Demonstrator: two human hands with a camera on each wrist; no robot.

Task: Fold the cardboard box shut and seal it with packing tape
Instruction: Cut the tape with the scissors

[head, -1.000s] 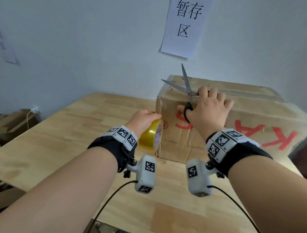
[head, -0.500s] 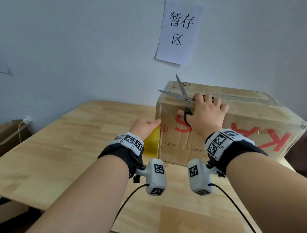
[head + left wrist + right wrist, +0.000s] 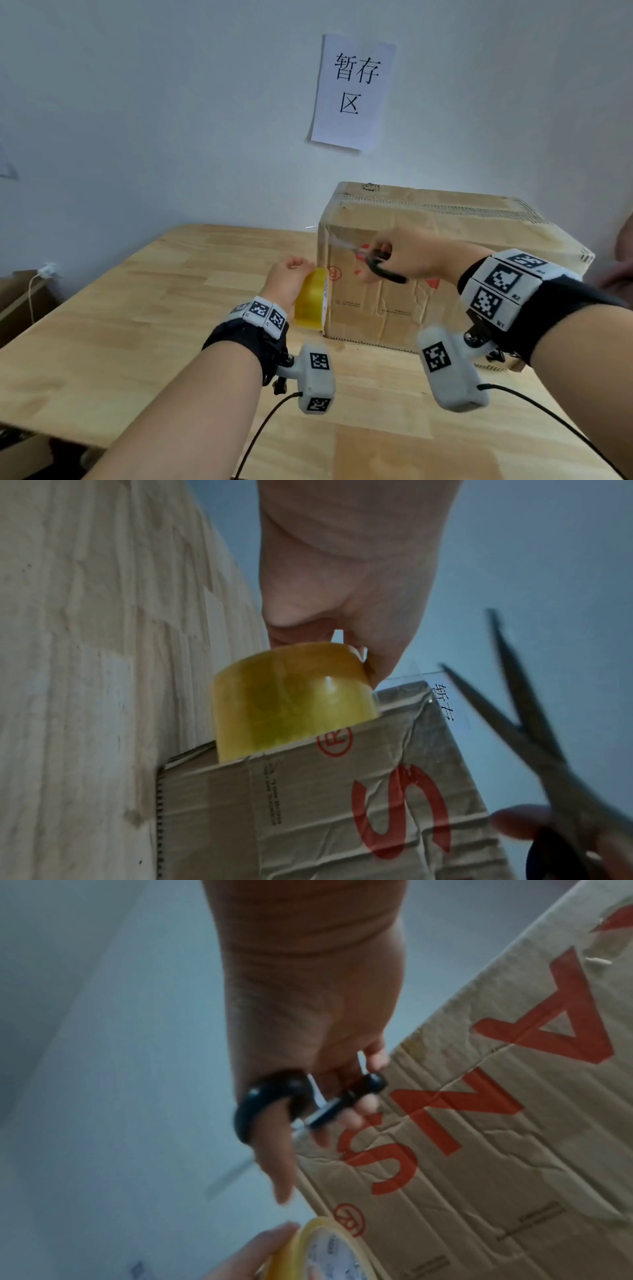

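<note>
A closed brown cardboard box (image 3: 445,240) with red letters stands on the wooden table (image 3: 137,325), its top seam taped. My left hand (image 3: 289,277) grips a yellowish roll of packing tape (image 3: 311,299) held against the box's left end; the same tape roll (image 3: 291,704) fills the left wrist view. A clear strip of tape runs from the roll up to the box corner. My right hand (image 3: 397,253) holds black-handled scissors (image 3: 380,265) in front of the box's near face, blades pointing left. The scissors (image 3: 527,723) appear with blades apart, blurred.
A white paper sign (image 3: 352,92) with black characters hangs on the wall behind the box. Cardboard and a white cable (image 3: 34,284) sit off the table's left edge. Wrist camera cables trail over the near table.
My right hand has come down from the box's top edge to its near face, swinging the scissors from upright to pointing left. The left hand and tape roll stay at the box's left end.
</note>
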